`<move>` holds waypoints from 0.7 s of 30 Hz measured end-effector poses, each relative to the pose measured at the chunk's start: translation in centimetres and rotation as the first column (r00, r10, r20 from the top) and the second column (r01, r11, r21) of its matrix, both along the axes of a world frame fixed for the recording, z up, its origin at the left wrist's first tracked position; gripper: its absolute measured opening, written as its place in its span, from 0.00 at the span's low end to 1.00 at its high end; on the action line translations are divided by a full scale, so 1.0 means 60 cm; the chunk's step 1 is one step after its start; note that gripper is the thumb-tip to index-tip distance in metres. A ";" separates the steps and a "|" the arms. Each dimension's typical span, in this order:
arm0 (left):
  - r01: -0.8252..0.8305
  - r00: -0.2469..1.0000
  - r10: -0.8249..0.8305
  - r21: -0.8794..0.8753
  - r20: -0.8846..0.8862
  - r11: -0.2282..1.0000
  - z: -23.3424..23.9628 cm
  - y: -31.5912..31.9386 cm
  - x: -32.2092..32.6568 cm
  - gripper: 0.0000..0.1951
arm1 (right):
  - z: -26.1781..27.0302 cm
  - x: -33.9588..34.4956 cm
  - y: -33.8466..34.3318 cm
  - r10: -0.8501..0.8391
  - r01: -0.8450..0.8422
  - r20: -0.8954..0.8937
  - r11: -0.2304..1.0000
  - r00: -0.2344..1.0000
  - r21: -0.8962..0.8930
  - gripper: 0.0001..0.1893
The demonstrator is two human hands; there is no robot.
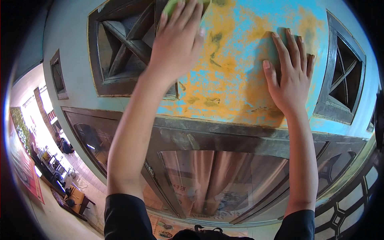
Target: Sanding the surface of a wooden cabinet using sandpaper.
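Observation:
Near the top edge, my left hand point(178, 39) presses a light green sheet or pad point(170, 8) against the wall. Its fingers lie over most of that piece, so I cannot tell its full shape. My right hand point(292, 66) rests with spread fingers on the wall, holding nothing. Between the hands, the painted wall point(216, 75) shows patchy orange over bright blue, with several dark smudges.
A dark wooden vent frame with crossed slats point(129, 42) is set in the wall beside my left forearm; a similar vent point(342, 72) lies right of my right hand. Below runs a wooden lintel point(216, 123) above a glass pane point(222, 180) with a curtain. A person point(64, 144) sits far left.

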State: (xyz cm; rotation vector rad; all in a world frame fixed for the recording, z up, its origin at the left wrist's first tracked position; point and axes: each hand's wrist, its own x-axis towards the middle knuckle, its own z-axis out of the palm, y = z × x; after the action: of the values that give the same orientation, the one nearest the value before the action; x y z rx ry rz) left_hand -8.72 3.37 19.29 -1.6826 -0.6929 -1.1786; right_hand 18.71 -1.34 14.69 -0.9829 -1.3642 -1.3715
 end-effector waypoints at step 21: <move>0.044 0.992 -0.014 -0.240 0.123 0.970 -0.175 -0.049 0.052 0.31 | -0.093 -0.004 -0.015 -0.020 0.008 -0.088 0.991 0.996 -0.132 0.29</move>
State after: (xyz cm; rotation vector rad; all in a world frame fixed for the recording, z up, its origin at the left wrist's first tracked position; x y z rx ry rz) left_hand -5.63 0.46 8.82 -1.8387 -0.9213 -1.2649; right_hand 18.47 -2.25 9.12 -1.1296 -1.3969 -1.2449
